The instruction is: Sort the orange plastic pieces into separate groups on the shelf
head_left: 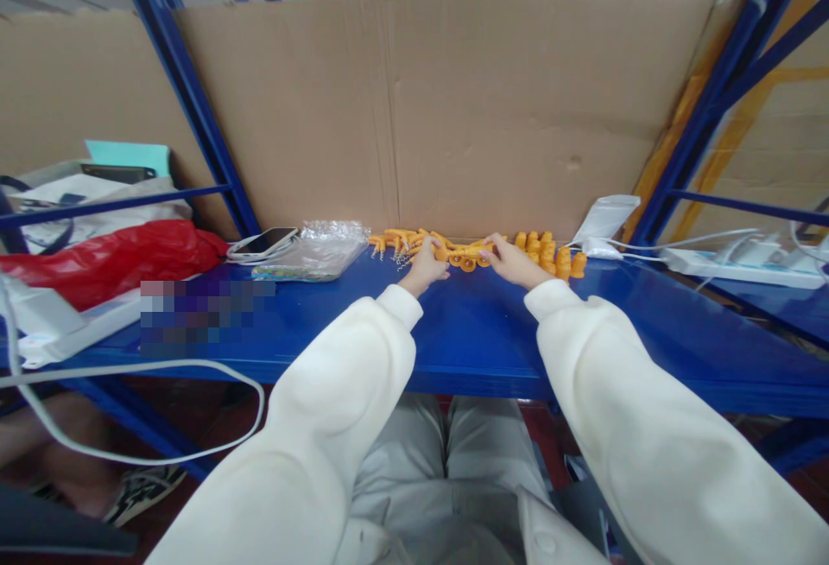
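Where the view starts, nearest the camera, I record light grey trousers [420, 448] and two thick white sleeves [337, 366] reaching forward over a glossy blue tabletop [479, 332]. To the left, a looped white cable [262, 401] hangs by the front edge, and a pixelated patch hides part of the surface. Farther back lie a crumpled red plastic bag [123, 258], a white-edged phone [272, 241] with a dark screen, and a flat clear plastic bag [324, 252]; any print on it is too small for me to read.

Near the back edge, the left hand [426, 268] and right hand [513, 261] are a short way apart, at a row of small glossy orange pieces [467, 250]. Fingers are bent and partly closed at the row; I cannot tell whether either hand grips a piece. The row's long axis runs left to right. At its left end, slender pieces trail thin silvery strands toward me; between the hands, rounded ends face me; at right, stubby waisted pieces cluster.

Behind everything stands a brown cardboard panel [485, 107], flanked by blue metal uprights [187, 90].
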`<action>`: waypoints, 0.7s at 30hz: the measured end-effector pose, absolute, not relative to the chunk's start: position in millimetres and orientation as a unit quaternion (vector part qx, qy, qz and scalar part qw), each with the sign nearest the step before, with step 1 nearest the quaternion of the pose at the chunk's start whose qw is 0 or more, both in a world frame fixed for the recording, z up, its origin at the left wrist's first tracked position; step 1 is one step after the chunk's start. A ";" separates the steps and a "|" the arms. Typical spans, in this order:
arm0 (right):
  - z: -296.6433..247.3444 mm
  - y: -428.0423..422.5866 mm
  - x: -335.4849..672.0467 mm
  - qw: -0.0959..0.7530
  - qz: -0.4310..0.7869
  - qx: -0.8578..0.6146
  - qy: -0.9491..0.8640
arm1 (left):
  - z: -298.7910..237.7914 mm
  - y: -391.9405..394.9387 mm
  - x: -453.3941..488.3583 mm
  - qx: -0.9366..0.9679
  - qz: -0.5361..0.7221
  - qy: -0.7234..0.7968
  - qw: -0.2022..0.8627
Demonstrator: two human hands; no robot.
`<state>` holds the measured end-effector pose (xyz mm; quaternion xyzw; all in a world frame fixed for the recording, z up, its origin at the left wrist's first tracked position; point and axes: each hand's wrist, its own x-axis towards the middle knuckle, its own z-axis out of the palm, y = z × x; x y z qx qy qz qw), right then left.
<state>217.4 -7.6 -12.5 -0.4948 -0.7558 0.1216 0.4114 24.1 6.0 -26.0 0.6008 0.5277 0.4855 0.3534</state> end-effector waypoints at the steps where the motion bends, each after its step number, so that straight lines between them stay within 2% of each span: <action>1: -11.9 -8.2 217.3 0.412 0.124 -0.495 -0.755 | -25.9 6.4 23.2 0.615 0.489 0.525 0.326; 5: -13.7 -6.9 218.6 0.424 0.142 -0.487 -0.751 | -23.2 5.4 17.1 0.697 0.481 0.504 0.170; 7: -16.8 -4.5 219.4 0.434 0.149 -0.480 -0.748 | -21.6 3.2 14.9 0.719 0.473 0.493 0.125; 21: -15.4 -13.3 205.8 0.482 0.411 -0.459 -0.623 | -23.1 0.0 14.8 0.735 0.495 0.456 0.084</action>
